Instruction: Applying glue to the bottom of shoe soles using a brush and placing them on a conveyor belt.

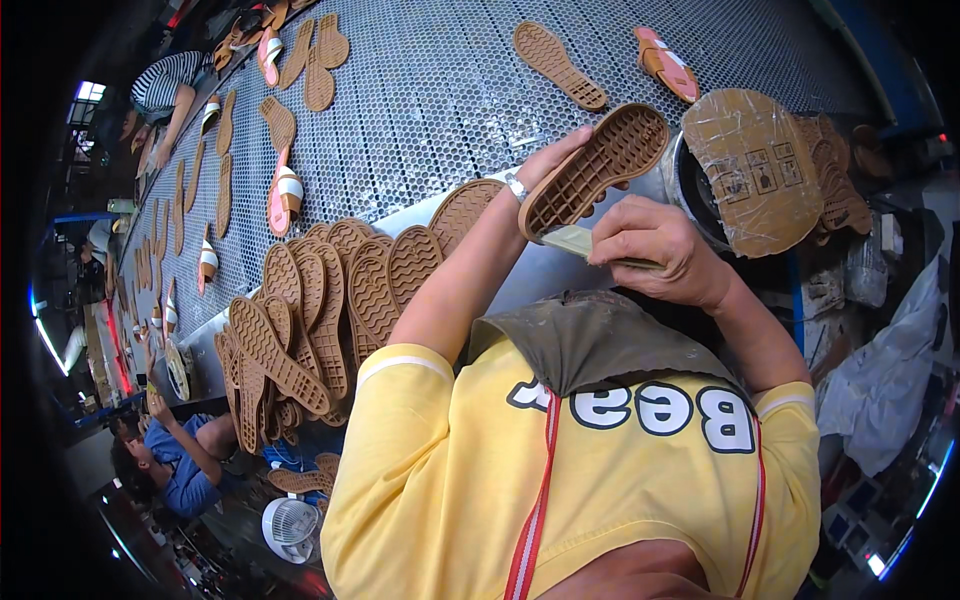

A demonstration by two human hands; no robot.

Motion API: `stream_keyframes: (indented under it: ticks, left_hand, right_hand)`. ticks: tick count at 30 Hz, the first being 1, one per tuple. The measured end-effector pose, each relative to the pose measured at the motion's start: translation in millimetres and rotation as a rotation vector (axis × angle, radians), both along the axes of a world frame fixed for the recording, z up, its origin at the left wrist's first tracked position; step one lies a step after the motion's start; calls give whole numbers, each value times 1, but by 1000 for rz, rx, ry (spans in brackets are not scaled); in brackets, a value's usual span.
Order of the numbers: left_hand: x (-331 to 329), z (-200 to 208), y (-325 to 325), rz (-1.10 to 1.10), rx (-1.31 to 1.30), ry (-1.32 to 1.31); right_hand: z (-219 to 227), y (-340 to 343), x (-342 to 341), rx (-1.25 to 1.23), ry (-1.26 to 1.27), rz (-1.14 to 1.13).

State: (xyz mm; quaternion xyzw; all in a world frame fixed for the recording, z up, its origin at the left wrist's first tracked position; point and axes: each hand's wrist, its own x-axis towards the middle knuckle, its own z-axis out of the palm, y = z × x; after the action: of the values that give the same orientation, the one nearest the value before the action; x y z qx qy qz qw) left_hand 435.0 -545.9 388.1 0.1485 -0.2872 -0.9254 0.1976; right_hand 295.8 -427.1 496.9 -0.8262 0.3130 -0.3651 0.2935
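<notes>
My left hand grips a brown shoe sole from behind, with its gridded, hollow side toward me. The sole is tilted, its toe end up and to the right, and some of my left fingers are hidden behind it. A flat pale brush is pinched in my right hand, its pale tip at the rim of the sole's lower end. Beyond my hands, a brown sole and a pink-lined sandal lie on the mesh conveyor.
Many brown soles are heaped left of my left forearm. To the right, a taped cardboard piece covers part of a round container. More soles and sandals lie along the conveyor. A co-worker in blue and a white fan are lower left.
</notes>
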Motion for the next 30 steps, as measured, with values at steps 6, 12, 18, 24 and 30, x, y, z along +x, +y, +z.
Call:
stream_keyframes:
  ticks: [6, 12, 18, 24, 30]
  left_hand:
    - [9, 28, 20, -31, 6, -175]
    - [49, 35, 32, 116, 26, -113]
    - [64, 16, 29, 228, 84, 0]
    - [63, 1, 33, 210, 123, 37]
    - [61, -9, 38, 188, 148, 82]
  right_hand:
    - [10, -11, -29, -96, 125, -191]
    - [-28, 1, -111, 36, -59, -817]
    - [-74, 20, -109, 91, 103, -927]
    - [-104, 23, -107, 340, -121, -1020]
    - [-104, 26, -120, 692, -716, -1019]
